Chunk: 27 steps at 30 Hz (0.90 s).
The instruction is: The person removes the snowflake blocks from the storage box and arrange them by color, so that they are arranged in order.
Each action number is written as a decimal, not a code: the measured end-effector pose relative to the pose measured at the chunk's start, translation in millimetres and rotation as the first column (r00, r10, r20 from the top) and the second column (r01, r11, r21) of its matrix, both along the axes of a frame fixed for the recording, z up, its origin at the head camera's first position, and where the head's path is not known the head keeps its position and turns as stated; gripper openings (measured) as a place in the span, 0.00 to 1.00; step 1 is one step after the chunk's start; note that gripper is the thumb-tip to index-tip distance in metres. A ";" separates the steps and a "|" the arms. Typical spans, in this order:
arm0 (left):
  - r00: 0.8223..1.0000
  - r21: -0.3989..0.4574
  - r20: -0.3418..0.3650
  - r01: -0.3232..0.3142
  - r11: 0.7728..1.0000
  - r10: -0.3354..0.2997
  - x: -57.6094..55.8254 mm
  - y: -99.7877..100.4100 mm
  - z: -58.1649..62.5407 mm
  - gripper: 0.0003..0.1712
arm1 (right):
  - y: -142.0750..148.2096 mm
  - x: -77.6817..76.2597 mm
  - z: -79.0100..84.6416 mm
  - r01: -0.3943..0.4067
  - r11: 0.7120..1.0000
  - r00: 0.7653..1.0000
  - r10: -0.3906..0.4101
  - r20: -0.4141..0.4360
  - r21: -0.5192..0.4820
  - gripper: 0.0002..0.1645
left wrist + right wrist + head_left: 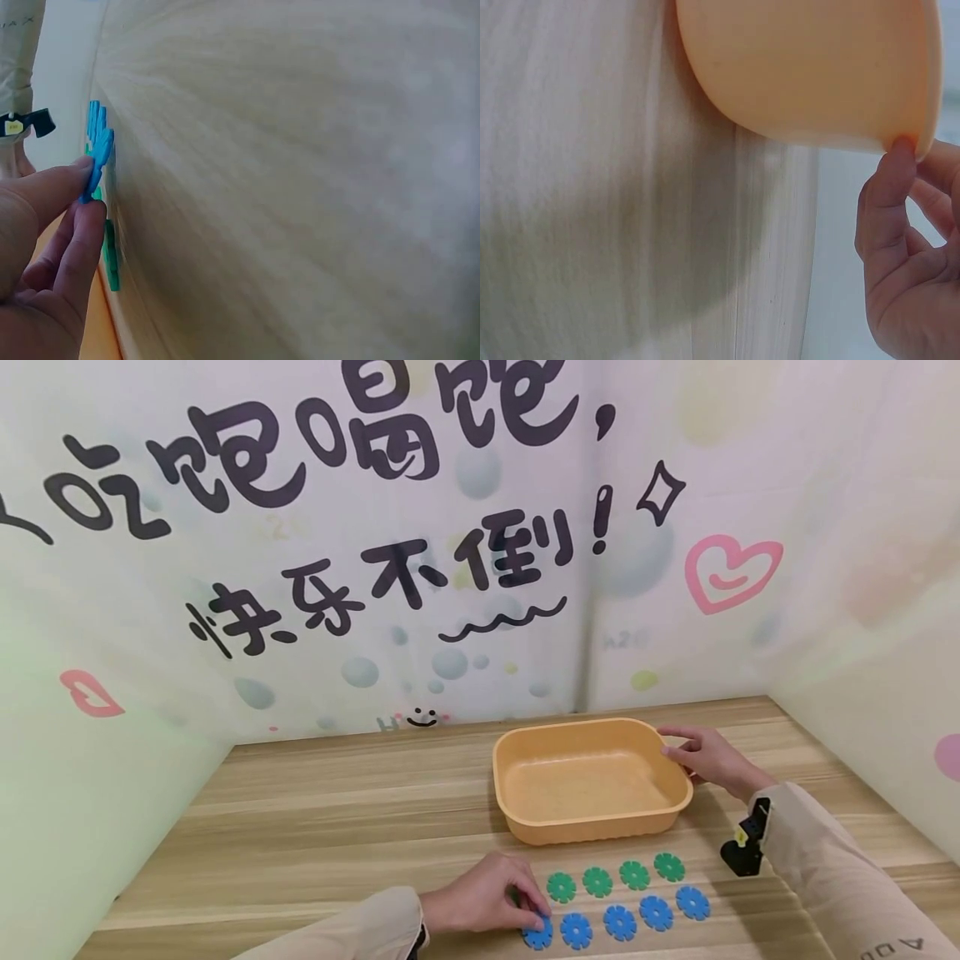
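My left hand (491,897) pinches a blue notched disc (537,933) at the left end of a row of blue discs. In the left wrist view, thumb and fingers hold that blue disc (98,163) by its edge, slightly tilted. Behind this row lies a row of green notched discs (597,882), flat on the table. An orange plastic basin (592,820) stands beyond both rows. At its right end my right hand (712,760) grips the rim, and the right wrist view has the fingers (891,191) against the basin wall (810,75).
The wood-grain table (337,827) ends at a printed cloth backdrop (480,685) at the back, with pale walls at both sides. A black device (746,843) is strapped to the right wrist, near the right end of the disc rows.
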<state>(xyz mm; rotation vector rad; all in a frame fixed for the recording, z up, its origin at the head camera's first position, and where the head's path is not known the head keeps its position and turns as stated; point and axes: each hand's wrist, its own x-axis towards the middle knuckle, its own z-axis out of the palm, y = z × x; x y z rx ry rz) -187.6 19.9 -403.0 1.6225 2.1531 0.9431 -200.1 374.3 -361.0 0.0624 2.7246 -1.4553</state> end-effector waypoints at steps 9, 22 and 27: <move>1.000 -0.053 -0.003 -0.007 0.999 0.007 3.8 3.8 2.2 0.05 | -0.4 1.6 0.0 0.005 1.000 1.000 -0.005 0.007 0.000 0.32; 0.999 -0.077 0.048 -0.006 0.997 0.010 2.6 2.6 0.7 0.08 | -0.3 -0.4 0.9 0.003 1.000 1.000 -0.004 0.011 0.012 0.31; 0.996 -0.075 0.087 -0.019 0.997 0.025 1.1 1.3 1.2 0.08 | 0.1 -1.1 0.8 0.008 1.000 1.000 -0.008 0.016 0.010 0.31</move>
